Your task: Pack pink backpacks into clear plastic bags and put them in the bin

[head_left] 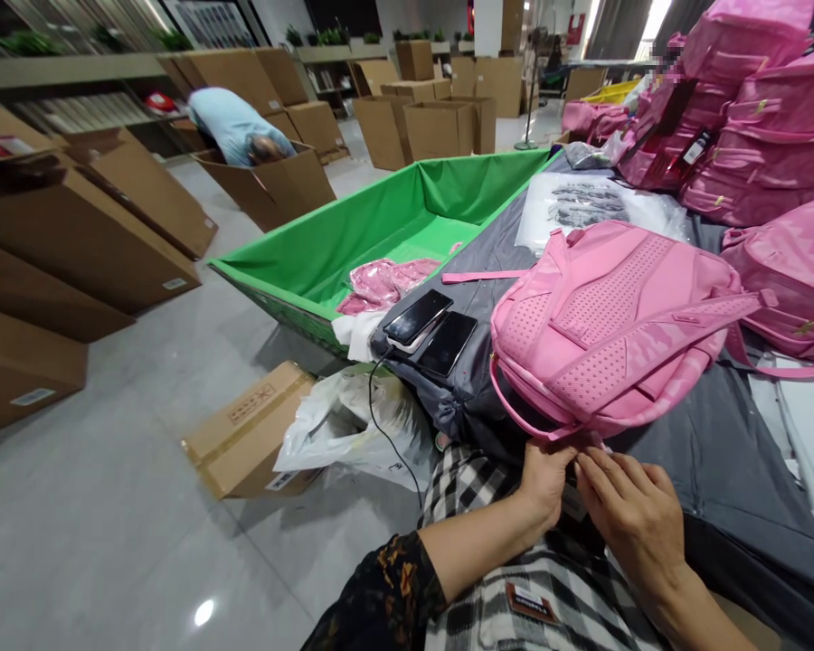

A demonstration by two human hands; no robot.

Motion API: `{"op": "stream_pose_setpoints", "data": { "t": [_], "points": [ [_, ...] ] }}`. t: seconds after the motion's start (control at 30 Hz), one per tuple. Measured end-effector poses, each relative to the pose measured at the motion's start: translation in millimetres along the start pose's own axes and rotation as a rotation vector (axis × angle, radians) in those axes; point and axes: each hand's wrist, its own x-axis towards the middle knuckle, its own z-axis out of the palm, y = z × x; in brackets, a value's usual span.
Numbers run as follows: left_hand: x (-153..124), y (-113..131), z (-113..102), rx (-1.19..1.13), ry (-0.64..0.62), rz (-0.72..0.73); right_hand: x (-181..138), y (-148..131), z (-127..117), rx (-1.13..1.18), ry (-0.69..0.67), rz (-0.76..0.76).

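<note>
A pink backpack (624, 312) lies on the grey-covered table with its padded straps and perforated back panel facing up. At its near edge, by the loop handle, my left hand (546, 479) is closed with its fingertips pinching the edge. Right beside it, my right hand (634, 506) is closed too, its bent fingers meeting the left fingertips at a bit of pink material. The exact part between the fingers is mostly hidden. Two dark phones (448, 344) lie to the left of the backpack, one with a cable plugged in.
Pink backpacks (766, 136) are stacked at the right. Clear plastic bags (583, 203) lie behind. A green bin (353, 226) holds pink wrapped items. On the floor sit a white plastic bag (359, 420) and a carton (250, 425). A person (237, 127) bends into a box farther back.
</note>
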Motion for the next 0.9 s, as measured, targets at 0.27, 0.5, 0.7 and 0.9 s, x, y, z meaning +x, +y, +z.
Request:
{"op": "stream_pose_setpoints", "data": {
  "t": [0.27,0.5,0.7,0.9],
  "points": [
    [7,-17,-4,0.104,0.158,0.098,-1,4,29,-0.121,0.175,0.237],
    [-14,-3,-8,0.119,0.123,0.033,-2,11,28,-0.13,0.072,0.086],
    [-21,5,11,0.147,0.146,-0.015,2,6,13,-0.106,-0.078,0.082],
    [-26,16,4,0.233,0.042,0.066,1,6,21,-0.129,0.001,0.13]
  ]
}}
